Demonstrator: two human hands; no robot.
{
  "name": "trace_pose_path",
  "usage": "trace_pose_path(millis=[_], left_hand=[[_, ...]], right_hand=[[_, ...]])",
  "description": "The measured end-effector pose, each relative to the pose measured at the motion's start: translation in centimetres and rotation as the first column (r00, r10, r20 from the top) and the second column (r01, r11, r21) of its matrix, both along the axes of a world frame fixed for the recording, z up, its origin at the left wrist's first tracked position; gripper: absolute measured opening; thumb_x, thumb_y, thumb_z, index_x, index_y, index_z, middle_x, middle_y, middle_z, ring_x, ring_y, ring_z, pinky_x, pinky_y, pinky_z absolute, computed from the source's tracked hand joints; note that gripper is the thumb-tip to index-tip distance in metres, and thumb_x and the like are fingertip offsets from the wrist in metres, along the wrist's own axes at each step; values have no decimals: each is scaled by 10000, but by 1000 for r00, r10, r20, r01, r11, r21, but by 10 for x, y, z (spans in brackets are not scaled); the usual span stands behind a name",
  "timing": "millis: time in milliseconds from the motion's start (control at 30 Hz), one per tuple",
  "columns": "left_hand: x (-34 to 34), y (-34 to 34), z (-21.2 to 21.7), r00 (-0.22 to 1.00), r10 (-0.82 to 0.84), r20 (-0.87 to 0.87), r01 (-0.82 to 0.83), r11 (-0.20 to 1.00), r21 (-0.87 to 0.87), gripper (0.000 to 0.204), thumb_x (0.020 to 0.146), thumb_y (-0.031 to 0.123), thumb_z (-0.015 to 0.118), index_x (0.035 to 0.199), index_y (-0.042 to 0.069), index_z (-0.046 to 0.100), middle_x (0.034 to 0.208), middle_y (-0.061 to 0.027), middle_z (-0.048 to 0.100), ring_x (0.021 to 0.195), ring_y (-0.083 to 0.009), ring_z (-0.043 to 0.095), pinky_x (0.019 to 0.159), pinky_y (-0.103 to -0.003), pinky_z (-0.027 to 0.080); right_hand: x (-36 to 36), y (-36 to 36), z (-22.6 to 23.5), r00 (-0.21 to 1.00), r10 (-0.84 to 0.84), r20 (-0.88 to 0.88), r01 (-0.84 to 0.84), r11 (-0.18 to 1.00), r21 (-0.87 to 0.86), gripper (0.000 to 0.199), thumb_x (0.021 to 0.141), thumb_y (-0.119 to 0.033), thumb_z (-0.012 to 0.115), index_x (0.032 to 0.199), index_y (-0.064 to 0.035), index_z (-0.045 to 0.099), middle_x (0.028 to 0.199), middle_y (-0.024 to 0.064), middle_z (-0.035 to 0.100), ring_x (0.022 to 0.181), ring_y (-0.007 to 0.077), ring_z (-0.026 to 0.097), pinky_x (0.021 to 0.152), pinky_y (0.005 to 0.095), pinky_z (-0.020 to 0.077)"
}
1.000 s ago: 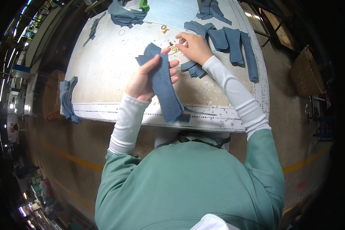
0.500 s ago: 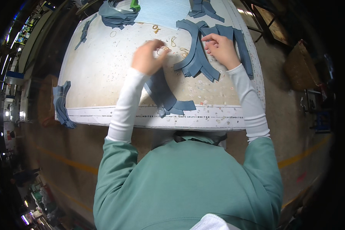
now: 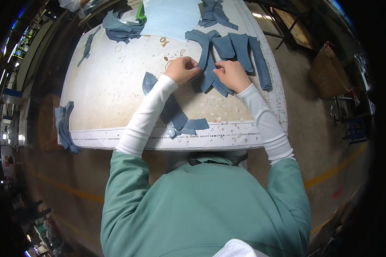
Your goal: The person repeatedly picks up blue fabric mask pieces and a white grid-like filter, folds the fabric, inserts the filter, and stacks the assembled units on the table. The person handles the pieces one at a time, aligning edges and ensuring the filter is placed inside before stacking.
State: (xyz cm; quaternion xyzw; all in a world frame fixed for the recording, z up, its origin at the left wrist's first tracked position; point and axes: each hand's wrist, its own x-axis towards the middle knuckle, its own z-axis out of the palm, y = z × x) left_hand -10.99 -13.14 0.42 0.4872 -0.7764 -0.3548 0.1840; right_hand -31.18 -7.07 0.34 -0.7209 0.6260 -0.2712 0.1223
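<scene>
A stack of blue-grey curved cut pieces (image 3: 206, 78), soft sheet material such as fabric or leather, lies on the white table between my two hands. My left hand (image 3: 182, 70) is closed with its fingertips at the stack's left edge; whatever they pinch is hidden. On the other side, my right hand (image 3: 232, 75) has its fingers bent together against the stack's right edge. Below my left wrist spreads another fanned group of blue-grey pieces (image 3: 173, 113). Thin tan rubber bands (image 3: 163, 41) lie scattered beyond my left hand.
More blue-grey pieces (image 3: 242, 51) lie to the right, with a bundle (image 3: 214, 13) at the far edge and a pile (image 3: 118, 28) at far left. One bundle (image 3: 64, 126) overhangs the left edge. A light-blue patterned sheet (image 3: 169, 19) covers the back. A wicker basket (image 3: 329, 73) stands right.
My left hand has moved right, from over the rubber bands to the stack's edge. My right hand has come down nearer to the stack, and the hands are closer together. The view has shifted slightly.
</scene>
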Motion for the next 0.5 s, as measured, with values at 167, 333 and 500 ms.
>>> trace_pose_path(millis=[167, 333, 500], left_hand=[[-5, 8, 6, 960, 27, -280, 32, 979, 203, 463, 798, 219, 703, 1194, 19, 571, 838, -106, 696, 753, -139, 652, 687, -240, 497], [-17, 22, 9, 999, -19, 33, 23, 994, -104, 378, 793, 261, 674, 1079, 16, 635, 837, -146, 690, 765, -240, 665, 709, -316, 511], [-25, 13, 6, 966, 24, 257, 97, 889, -448, 247, 817, 203, 548, 966, 61, 686, 861, -180, 669, 797, -342, 647, 755, -397, 514]], right_hand=[[1, -1, -4, 997, 56, 56, -52, 996, -78, 212, 803, -161, 623, 944, -12, 680, 792, 190, 656, 746, 332, 647, 717, 391, 510], [-1, -9, -3, 999, 52, -13, -53, 993, -108, 187, 825, -146, 574, 898, -12, 682, 841, 204, 661, 793, 359, 644, 749, 418, 516], [0, -25, 1, 991, 8, -135, -19, 997, -80, 220, 855, -190, 567, 816, -1, 672, 814, 219, 658, 765, 370, 646, 714, 430, 528]])
